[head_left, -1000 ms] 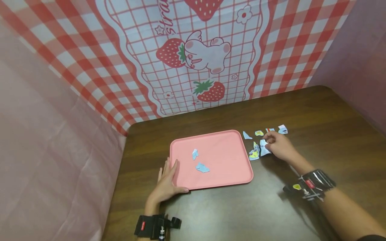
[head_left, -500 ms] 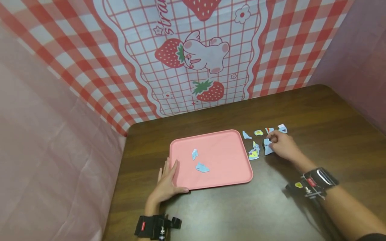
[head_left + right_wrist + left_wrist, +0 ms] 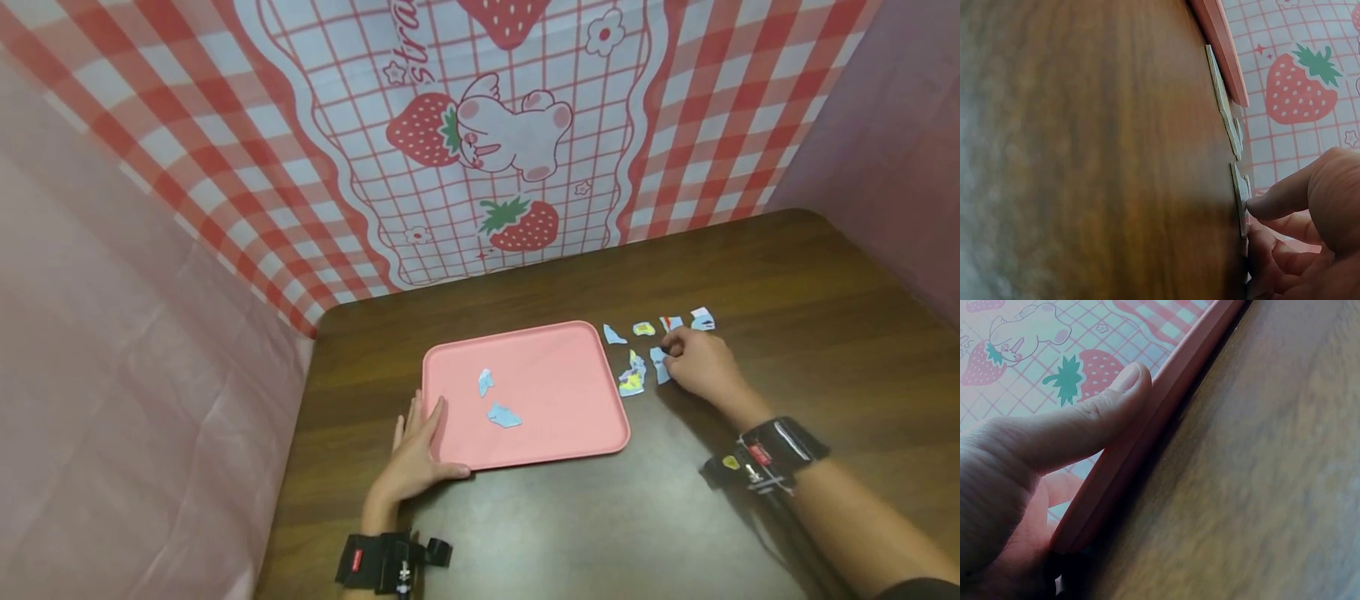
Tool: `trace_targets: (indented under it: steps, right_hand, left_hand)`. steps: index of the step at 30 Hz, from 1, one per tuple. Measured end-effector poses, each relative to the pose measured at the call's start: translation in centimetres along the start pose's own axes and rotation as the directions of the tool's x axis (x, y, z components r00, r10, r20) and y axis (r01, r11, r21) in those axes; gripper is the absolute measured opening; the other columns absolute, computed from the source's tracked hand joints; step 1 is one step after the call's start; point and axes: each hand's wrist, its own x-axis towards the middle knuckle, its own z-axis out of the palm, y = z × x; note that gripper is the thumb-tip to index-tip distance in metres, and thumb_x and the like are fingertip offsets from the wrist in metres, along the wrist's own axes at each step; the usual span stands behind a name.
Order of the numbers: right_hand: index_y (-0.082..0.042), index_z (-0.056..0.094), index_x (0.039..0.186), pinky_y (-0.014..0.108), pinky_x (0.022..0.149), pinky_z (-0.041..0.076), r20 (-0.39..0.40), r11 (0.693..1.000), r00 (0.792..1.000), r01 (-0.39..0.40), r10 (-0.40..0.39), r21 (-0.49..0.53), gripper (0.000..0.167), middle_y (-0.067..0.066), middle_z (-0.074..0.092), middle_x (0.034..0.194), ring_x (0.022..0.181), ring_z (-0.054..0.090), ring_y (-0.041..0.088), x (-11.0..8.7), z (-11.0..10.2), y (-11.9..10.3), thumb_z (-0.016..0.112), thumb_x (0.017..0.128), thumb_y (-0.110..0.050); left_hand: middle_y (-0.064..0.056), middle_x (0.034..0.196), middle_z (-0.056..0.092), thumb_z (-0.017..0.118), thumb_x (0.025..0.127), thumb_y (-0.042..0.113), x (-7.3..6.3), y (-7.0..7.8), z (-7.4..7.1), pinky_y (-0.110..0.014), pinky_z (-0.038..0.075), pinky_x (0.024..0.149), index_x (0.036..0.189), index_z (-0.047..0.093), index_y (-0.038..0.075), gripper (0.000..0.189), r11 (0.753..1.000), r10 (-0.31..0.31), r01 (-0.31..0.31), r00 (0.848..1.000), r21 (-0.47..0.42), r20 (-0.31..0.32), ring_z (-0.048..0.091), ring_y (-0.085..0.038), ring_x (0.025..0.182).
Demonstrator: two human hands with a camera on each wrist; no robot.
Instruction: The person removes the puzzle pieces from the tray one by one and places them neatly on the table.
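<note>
My left hand [image 3: 414, 458] rests at the near left corner of a pink tray [image 3: 551, 383], fingers straight and spread along its side. In the left wrist view its thumb [image 3: 1094, 425] lies across the rim. Two light-blue puzzle pieces, an upper one [image 3: 485, 382] and a lower one [image 3: 504, 416], lie apart inside the tray. To the tray's right, my right hand [image 3: 701, 362] has its thumb and curled fingers at a pale blue puzzle piece [image 3: 659, 367], partly covering it. The right wrist view shows the thumb and fingers pinching this piece [image 3: 1240, 197] at the tabletop.
A joined yellow-and-blue piece [image 3: 632, 377] lies between tray and right hand. Behind are a blue sliver [image 3: 613, 335], a yellow piece [image 3: 643, 329], a red-striped piece [image 3: 671, 323] and a white-and-blue piece [image 3: 702, 318]. A strawberry-print cloth [image 3: 517, 225] hangs behind the brown table [image 3: 555, 533].
My right hand first shifts the pale blue piece right, away from the yellow-and-blue one, then slightly back left, and now covers more of it. The left hand and tray stay put.
</note>
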Motion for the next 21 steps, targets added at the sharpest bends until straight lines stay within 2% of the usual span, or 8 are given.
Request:
trace_targets:
  steps: [7, 12, 16, 21]
  right_hand:
    - [0.000, 0.069, 0.092, 0.045, 0.063, 0.042, -0.031, 1.000, 1.000, -0.005, 0.005, -0.002, 0.012, 0.010, 0.063, 0.076, 0.072, 0.059, 0.031, -0.2, 0.1, -0.1, 0.066, 0.082, -0.007]
    - [0.000, 0.070, 0.091, 0.046, 0.065, 0.042, -0.086, 1.000, 0.996, -0.019, 0.021, 0.022, 0.011, 0.013, 0.062, 0.079, 0.076, 0.058, 0.034, -0.7, 0.4, -0.6, 0.065, 0.084, -0.008]
    - [0.000, 0.071, 0.091, 0.048, 0.065, 0.042, -0.125, 0.999, 0.992, 0.002, 0.003, 0.039, 0.012, 0.015, 0.061, 0.080, 0.076, 0.058, 0.035, -1.4, 0.7, -2.3, 0.066, 0.083, -0.007]
    - [-0.002, 0.071, 0.092, 0.041, 0.063, 0.040, -0.065, 0.997, 0.996, 0.057, -0.054, 0.059, 0.010, 0.011, 0.057, 0.079, 0.073, 0.053, 0.028, -2.0, 1.6, -5.6, 0.067, 0.084, -0.007]
  left_hand:
    - [-0.022, 0.167, -0.004, 0.089, 0.070, 0.052, 0.0, 0.1, -0.1, -0.059, -0.008, 0.118, 0.161, 0.022, 0.007, 0.121, 1.000, 0.002, -0.002, 1.000, -0.012, 0.003, -0.008, -0.036, 0.153]
    - [-0.021, 0.167, -0.005, 0.088, 0.070, 0.053, 0.0, 0.0, -0.1, -0.059, -0.009, 0.118, 0.161, 0.022, 0.008, 0.121, 1.000, -0.003, 0.003, 1.000, -0.009, 0.010, -0.008, -0.036, 0.153]
    - [-0.021, 0.167, -0.005, 0.088, 0.070, 0.053, 0.1, 0.0, -0.1, -0.059, -0.009, 0.118, 0.161, 0.021, 0.008, 0.121, 1.000, -0.003, 0.003, 1.000, -0.008, 0.014, -0.008, -0.036, 0.153]
    - [-0.021, 0.167, -0.005, 0.088, 0.071, 0.053, 0.0, -0.1, -0.2, -0.059, -0.009, 0.118, 0.161, 0.021, 0.008, 0.121, 1.000, -0.012, 0.012, 1.000, -0.014, 0.011, -0.009, -0.035, 0.153]
